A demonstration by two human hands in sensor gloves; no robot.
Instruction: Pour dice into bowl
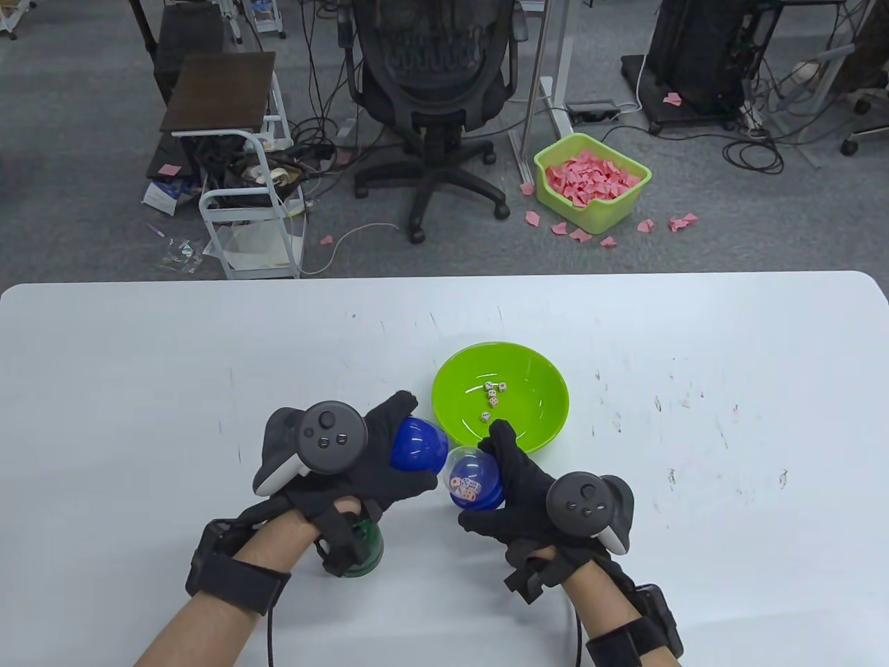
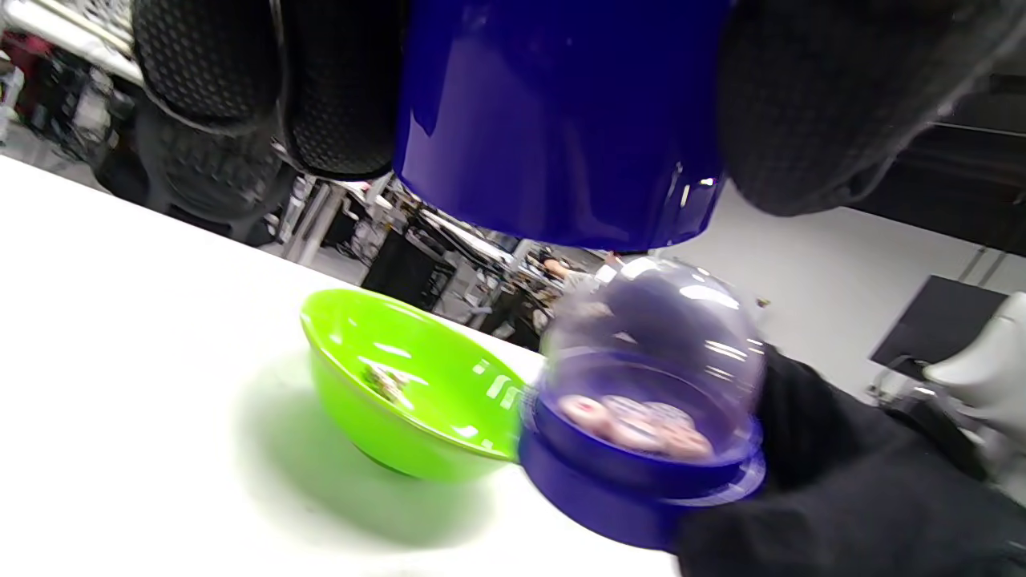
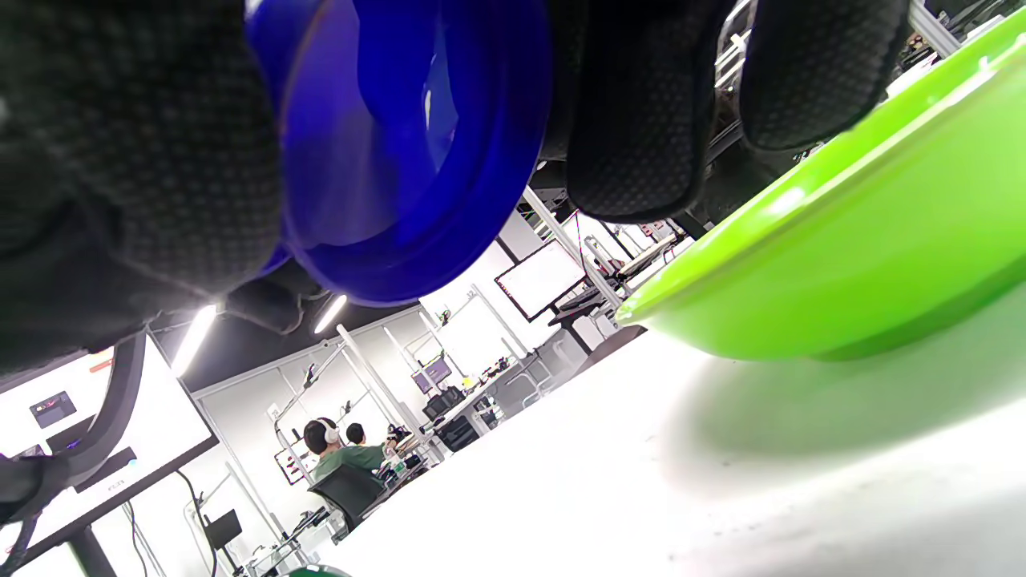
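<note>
A lime green bowl [image 1: 528,403] stands mid-table with several small dice [image 1: 492,399] in it. My right hand [image 1: 494,479] grips a capsule [image 1: 472,486] with a clear dome and blue base, just in front of the bowl's near rim. Several dice [image 1: 465,488] lie inside the capsule. My left hand [image 1: 401,445] grips a blue capsule half [image 1: 419,445] just left of that capsule. In the left wrist view the blue half [image 2: 561,120] hangs above the domed capsule [image 2: 649,401], with the bowl [image 2: 401,385] behind. The right wrist view shows the capsule's blue base [image 3: 401,144] beside the bowl [image 3: 842,240].
A dark green capsule [image 1: 367,549] stands on the table under my left wrist. The white table [image 1: 694,417] stretches wide to both sides. Beyond its far edge stand an office chair [image 1: 434,90] and a green bin of pink papers [image 1: 590,180] on the floor.
</note>
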